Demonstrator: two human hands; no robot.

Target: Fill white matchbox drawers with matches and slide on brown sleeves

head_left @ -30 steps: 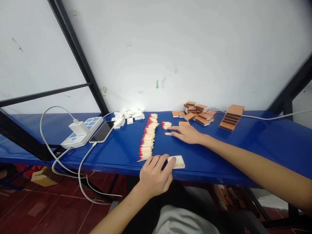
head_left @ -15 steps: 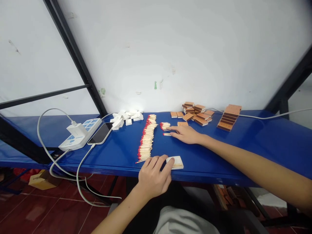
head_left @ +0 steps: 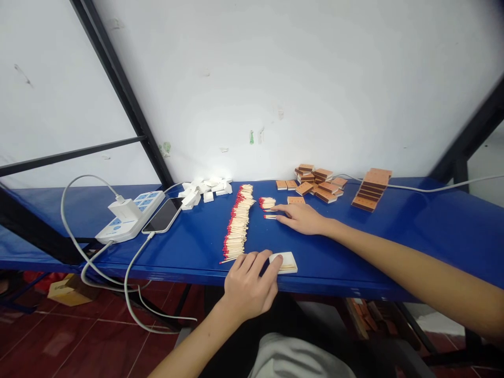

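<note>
Near the front edge of the blue table, my left hand (head_left: 252, 281) is curled with its thumb over the left end of a white matchbox tray (head_left: 290, 257). A few pale matchsticks show inside that tray. My right hand (head_left: 303, 218) reaches in from the right. Its index finger touches a small cluster of red-headed matches (head_left: 268, 202), and its thumb lies by a single match (head_left: 270, 217); the two fingertips are slightly apart. Left of it runs a long row of matches (head_left: 237, 223), heads facing left.
White empty trays (head_left: 205, 188) lie heaped at the back. Brown matchboxes (head_left: 321, 184) are piled at back right, beside a leaning stack of brown sleeves (head_left: 372, 189). A phone (head_left: 162, 216) and a power strip (head_left: 137, 218) with white cables occupy the left.
Both hands keep almost the same position. The whole view has shifted very slightly; no match or tray has visibly moved on the table.
</note>
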